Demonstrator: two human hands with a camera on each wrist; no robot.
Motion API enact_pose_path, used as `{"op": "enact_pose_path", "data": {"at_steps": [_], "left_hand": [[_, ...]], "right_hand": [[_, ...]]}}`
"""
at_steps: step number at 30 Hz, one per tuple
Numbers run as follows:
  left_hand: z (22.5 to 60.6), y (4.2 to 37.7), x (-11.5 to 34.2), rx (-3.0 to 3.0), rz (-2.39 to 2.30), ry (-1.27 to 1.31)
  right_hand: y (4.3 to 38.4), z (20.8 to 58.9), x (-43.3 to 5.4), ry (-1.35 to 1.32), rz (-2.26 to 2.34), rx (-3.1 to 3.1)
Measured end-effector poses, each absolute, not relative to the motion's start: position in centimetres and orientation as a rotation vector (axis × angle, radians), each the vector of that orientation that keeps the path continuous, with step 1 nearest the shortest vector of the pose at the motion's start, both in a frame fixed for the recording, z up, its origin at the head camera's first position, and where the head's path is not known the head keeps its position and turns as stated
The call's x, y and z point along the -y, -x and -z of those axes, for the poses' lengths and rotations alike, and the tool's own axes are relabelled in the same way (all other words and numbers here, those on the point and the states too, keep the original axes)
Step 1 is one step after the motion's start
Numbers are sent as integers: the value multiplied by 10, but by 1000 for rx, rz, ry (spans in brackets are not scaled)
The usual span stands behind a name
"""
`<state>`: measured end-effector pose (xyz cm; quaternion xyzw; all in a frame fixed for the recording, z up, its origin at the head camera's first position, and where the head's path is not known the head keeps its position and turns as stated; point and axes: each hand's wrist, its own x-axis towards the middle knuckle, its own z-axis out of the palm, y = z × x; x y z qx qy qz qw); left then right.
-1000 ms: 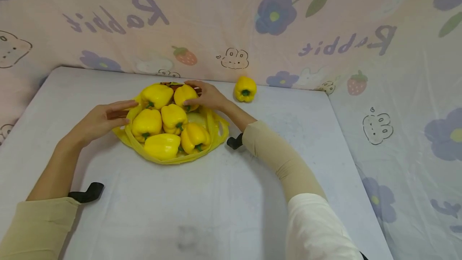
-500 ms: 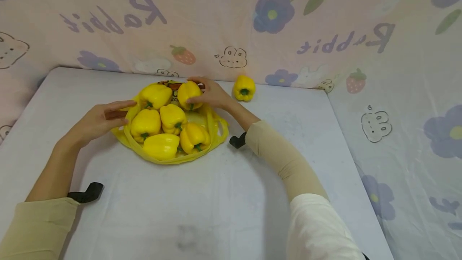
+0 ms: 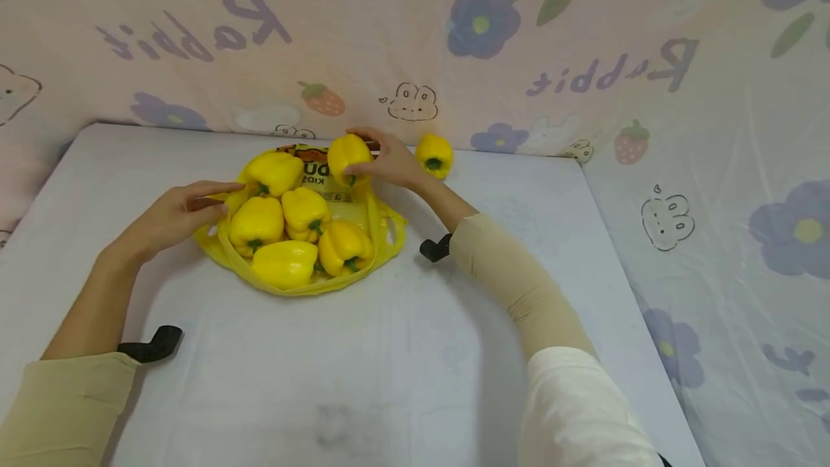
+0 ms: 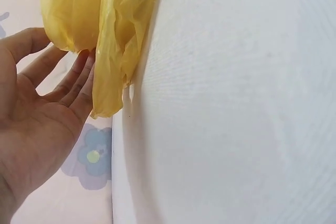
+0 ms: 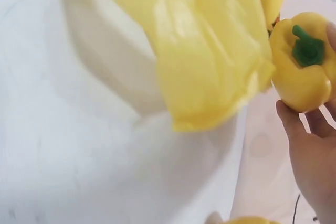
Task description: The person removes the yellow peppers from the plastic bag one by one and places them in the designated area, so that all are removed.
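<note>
My right hand (image 3: 397,161) grips a yellow bell pepper (image 3: 349,157) at the back right of a yellow plastic bag (image 3: 227,259). Its green stem shows in the right wrist view, where the fingers curl around the pepper (image 5: 294,85). Several more yellow bell peppers (image 3: 284,264) lie in the opened bag. With extended fingers, my left hand (image 3: 173,220) touches the bag's left side; in the left wrist view the fingertips reach the hanging plastic (image 4: 113,51), some of them hidden behind it.
Another yellow bell pepper (image 3: 434,156) rests on the white table (image 3: 389,373), near the back edge and just behind my right wrist. A printed curtain (image 3: 363,27) hangs behind the table. Black curved pieces (image 3: 162,343) stick out at both wrists.
My right hand has moved right and back with the pepper, off its place in the bag, uncovering printed lettering. The left hand stays at the bag's side.
</note>
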<state>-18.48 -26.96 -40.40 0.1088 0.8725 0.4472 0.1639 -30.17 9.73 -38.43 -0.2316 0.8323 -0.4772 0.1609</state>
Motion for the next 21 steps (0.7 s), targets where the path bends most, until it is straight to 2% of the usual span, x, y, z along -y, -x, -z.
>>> {"op": "enact_pose_path", "data": {"at_steps": [6,21], "left_hand": [[407,188,269,-2457,-1291,-287],[406,188,270,-2518,-1201,-283]], "right_hand": [[297,362,-114,637,1425,-2366],[317,363,-158,642,1460,-2469]]}}
